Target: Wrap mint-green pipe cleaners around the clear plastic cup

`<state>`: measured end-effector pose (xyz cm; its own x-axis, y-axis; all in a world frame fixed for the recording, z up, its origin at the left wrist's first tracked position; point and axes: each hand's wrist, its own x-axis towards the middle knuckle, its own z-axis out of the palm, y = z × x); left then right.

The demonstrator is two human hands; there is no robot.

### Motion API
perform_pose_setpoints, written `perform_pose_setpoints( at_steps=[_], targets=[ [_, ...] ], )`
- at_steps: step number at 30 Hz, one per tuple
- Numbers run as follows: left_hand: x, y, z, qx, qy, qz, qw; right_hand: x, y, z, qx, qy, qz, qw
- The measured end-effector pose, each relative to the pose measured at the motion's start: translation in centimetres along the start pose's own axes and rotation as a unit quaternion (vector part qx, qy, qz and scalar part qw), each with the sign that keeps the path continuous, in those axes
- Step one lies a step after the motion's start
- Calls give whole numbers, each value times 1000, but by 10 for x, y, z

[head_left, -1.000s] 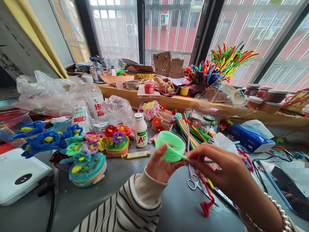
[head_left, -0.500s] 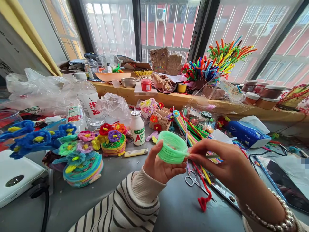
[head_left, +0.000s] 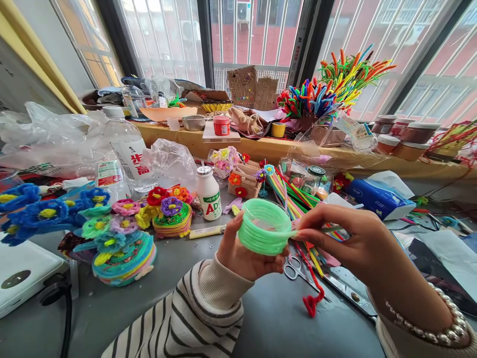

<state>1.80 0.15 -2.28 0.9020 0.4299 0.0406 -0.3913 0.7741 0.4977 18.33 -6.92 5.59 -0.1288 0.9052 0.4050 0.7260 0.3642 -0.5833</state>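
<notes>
My left hand is wrapped round a small clear round cup ringed with light green pipe cleaner in stacked coils. The cup is tilted, so its open top shows. At the cup's right side, the thumb and fingers of my right hand pinch the green pipe cleaner, which runs off the coils. Below the hands lie scissors and a red pipe cleaner with a curled end.
Pipe-cleaner flowers on coiled bases stand at left, near a white bottle and a marker-like stick. Loose pipe cleaners lie behind my hands. A tissue pack and a phone-like slab lie at right.
The view has shifted slightly, moving the table things a little left and up. The cup is turned slightly in my left hand; both hands keep their hold.
</notes>
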Motion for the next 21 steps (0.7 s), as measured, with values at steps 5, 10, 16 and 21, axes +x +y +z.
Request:
perform_pose_setpoints(
  at_steps=[5, 10, 16, 21],
  targets=[
    [0, 1, 0, 25, -17, -1, 1000, 1, -1, -3, 7, 6, 2, 1000],
    [0, -1, 2, 52, -59, 2, 997, -1, -1, -5, 22, 5, -8, 1000],
    [0, -5, 11, 92, -59, 8, 994, -2, -4, -6, 55, -13, -17, 998],
    [0, -2, 7, 51, -21, 32, 998, 0, -3, -6, 17, 0, -44, 999]
  ],
)
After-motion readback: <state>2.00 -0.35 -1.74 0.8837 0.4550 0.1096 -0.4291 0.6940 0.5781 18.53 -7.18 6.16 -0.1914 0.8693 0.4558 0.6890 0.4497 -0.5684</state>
